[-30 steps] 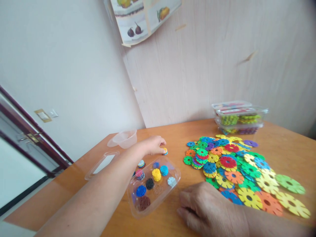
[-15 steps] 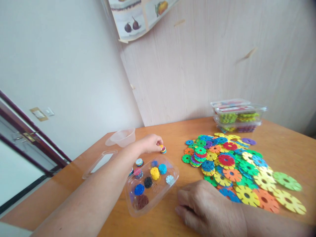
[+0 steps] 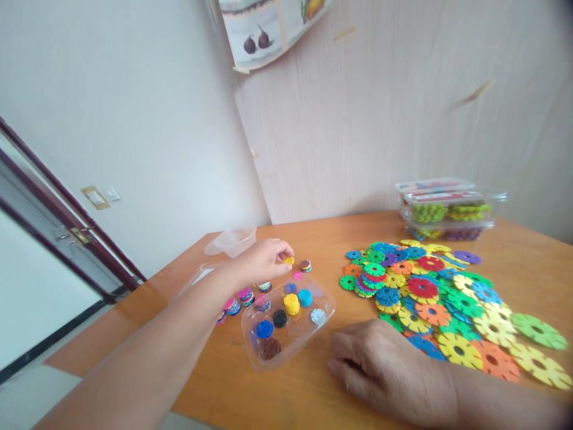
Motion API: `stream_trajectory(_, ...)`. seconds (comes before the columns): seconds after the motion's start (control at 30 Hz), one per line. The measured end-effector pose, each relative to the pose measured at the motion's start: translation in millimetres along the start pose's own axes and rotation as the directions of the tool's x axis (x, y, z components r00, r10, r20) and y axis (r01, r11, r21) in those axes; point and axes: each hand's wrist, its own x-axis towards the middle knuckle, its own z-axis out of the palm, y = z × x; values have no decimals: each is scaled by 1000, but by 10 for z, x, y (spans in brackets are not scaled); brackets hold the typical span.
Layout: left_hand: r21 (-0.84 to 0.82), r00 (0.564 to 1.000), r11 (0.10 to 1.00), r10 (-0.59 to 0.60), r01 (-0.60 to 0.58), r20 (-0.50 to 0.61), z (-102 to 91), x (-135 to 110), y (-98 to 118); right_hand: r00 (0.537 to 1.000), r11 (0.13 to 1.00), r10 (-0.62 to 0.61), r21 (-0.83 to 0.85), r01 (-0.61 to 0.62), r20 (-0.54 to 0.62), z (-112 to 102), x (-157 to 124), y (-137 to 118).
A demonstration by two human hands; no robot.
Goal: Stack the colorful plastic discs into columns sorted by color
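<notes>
Yellow disc (image 3: pixel 289 260) is sitting in left hand's (image 3: pixel 273 258) grip: thumb and fingertips are closing on it, no gap beyond its thickness. Disc is hovering at 12 o'clock of the clear tray (image 3: pixel 298 329); brown-topped stack (image 3: pixel 305 266) is standing near it, at about 3 o'clock of the grip. Tray is holding small discs by colour: blue, black, yellow, light blue, white, brown. Multicolour stacks (image 3: pixel 246 295) are lining up at tray's 10 o'clock, partly hiding behind the left forearm. Right hand (image 3: pixel 376 358) is resting on the bench (image 3: pixel 264 394) at tray's 4 o'clock, fingers curling under; can't tell if that grip is holding anything. Big-disc pile (image 3: pixel 423 289) is spreading at 3 o'clock.
</notes>
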Motion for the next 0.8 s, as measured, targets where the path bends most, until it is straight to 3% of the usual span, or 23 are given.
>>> stream_trajectory(0.1,38,996,996,83,-82,-25,-85,-257,131,1000,1000,6,-11,-6,-2,10,-3,14)
stream_trajectory(0.27,216,987,963,153,-160,51,-84,-525,331,1000,1000,1,-14,-1,-4,12,-13,13)
stream_trajectory(0.53,374,980,909,137,-183,148,75,-550,394,1000,1000,2,-10,-2,-16,18,-9,1)
stream_trajectory(0.8,381,977,908,116,-177,178,46,-553,400,1000,1000,-5,-3,5,-21,12,-7,1)
